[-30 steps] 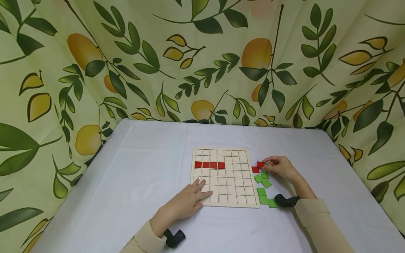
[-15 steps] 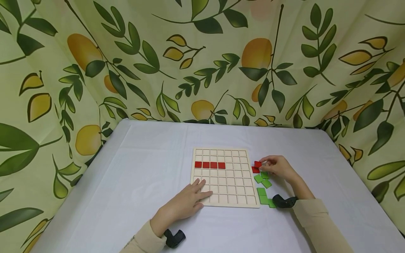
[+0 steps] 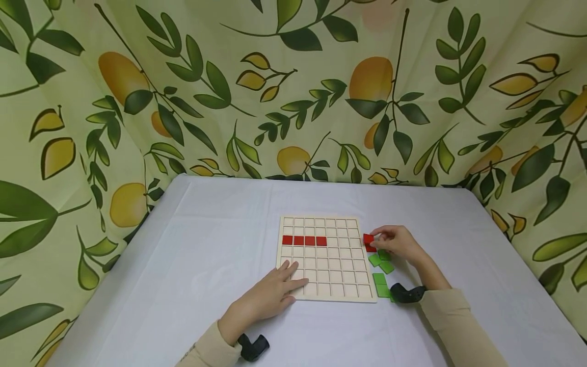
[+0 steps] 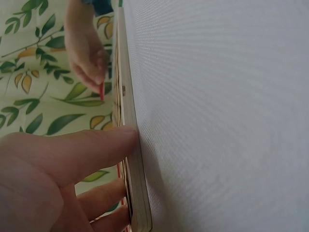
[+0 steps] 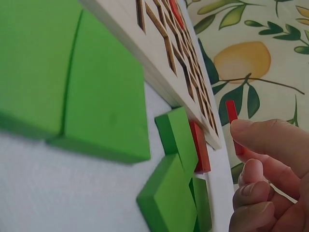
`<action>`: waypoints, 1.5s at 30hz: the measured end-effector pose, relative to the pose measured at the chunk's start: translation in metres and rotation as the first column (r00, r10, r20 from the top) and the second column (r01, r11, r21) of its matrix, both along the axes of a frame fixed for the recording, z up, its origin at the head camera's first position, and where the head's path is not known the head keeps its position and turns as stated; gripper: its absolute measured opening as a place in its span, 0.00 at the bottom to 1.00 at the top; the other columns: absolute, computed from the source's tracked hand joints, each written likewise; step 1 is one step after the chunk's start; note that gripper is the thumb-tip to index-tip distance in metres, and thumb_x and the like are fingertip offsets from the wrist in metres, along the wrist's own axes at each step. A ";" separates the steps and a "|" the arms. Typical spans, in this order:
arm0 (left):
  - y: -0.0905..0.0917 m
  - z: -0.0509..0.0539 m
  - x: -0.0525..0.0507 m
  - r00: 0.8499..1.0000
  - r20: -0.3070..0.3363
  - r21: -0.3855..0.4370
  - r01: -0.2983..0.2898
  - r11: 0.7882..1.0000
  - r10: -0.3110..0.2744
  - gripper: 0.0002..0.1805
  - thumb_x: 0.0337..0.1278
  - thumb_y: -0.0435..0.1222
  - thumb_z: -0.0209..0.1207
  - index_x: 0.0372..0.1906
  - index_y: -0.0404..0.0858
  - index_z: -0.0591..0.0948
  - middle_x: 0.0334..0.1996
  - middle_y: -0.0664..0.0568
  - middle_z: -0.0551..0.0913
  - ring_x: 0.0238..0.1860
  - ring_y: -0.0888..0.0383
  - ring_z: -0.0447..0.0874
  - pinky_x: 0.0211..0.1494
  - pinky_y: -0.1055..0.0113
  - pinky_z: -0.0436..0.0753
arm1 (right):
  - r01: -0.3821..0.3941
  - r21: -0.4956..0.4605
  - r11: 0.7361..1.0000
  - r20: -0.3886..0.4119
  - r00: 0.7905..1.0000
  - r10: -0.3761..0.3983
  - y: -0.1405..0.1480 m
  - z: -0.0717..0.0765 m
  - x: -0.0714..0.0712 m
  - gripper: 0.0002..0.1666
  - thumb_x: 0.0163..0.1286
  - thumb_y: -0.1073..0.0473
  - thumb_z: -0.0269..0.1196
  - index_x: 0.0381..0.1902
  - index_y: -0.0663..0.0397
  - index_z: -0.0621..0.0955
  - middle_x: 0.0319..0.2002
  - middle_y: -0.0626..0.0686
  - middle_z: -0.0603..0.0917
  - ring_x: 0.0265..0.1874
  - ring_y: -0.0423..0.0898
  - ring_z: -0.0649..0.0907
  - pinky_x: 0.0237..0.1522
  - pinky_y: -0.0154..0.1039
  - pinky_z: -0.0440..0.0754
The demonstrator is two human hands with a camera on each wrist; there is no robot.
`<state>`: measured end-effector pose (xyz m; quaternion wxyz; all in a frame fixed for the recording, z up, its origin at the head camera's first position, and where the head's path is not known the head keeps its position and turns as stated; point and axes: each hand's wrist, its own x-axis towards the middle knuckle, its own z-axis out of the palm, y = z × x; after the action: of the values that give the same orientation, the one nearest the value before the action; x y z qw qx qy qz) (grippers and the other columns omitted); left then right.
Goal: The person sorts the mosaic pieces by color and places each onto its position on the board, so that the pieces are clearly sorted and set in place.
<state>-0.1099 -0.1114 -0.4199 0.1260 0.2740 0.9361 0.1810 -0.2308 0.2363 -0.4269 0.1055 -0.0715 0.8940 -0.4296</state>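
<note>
A wooden grid board [image 3: 340, 263] lies on the white table, with a row of several red tiles [image 3: 310, 240] in its third row from the far edge. My left hand [image 3: 267, 291] rests spread on the board's near left corner, thumb at the edge in the left wrist view. Beside the board's right edge, my right hand [image 3: 398, 241] pinches a red tile [image 3: 368, 238] between thumb and finger; in the right wrist view that tile [image 5: 231, 112] is raised clear of the table. Another red tile [image 5: 200, 147] lies by the board's edge, partly hidden in the head view.
Several green tiles [image 3: 380, 285] lie along the board's right side, some partly covered by the right hand and the black wrist device [image 3: 407, 293]. A patterned cloth [image 3: 293, 92] hangs behind the table.
My right hand has moved left with the pinched red tile, from above the green tiles to near the board's right edge. The left hand has stayed in place.
</note>
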 end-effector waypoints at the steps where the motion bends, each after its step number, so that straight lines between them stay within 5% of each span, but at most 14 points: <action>1: 0.000 0.000 0.000 1.000 -0.002 0.000 0.000 1.000 0.000 0.25 0.65 0.38 0.55 0.67 0.52 0.72 0.75 0.43 0.60 0.77 0.42 0.55 0.77 0.46 0.61 | 0.001 0.002 1.000 0.001 1.000 -0.001 -0.001 0.000 0.000 0.22 0.61 0.60 0.68 0.50 0.69 0.80 0.24 0.48 0.74 0.20 0.37 0.69 0.20 0.29 0.69; 45: 0.001 0.000 0.001 1.000 -0.012 -0.027 0.009 1.000 -0.009 0.25 0.66 0.38 0.54 0.67 0.51 0.72 0.75 0.43 0.60 0.77 0.43 0.55 0.76 0.46 0.62 | -0.069 -0.078 0.995 0.002 0.998 0.069 -0.036 -0.003 0.000 0.19 0.61 0.64 0.66 0.47 0.71 0.79 0.22 0.45 0.75 0.15 0.35 0.69 0.17 0.28 0.69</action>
<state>-0.1093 -0.1107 -0.4198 0.1245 0.2775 0.9380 0.1662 -0.2309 0.2007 -0.4295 0.1194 -0.1056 0.8733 -0.4604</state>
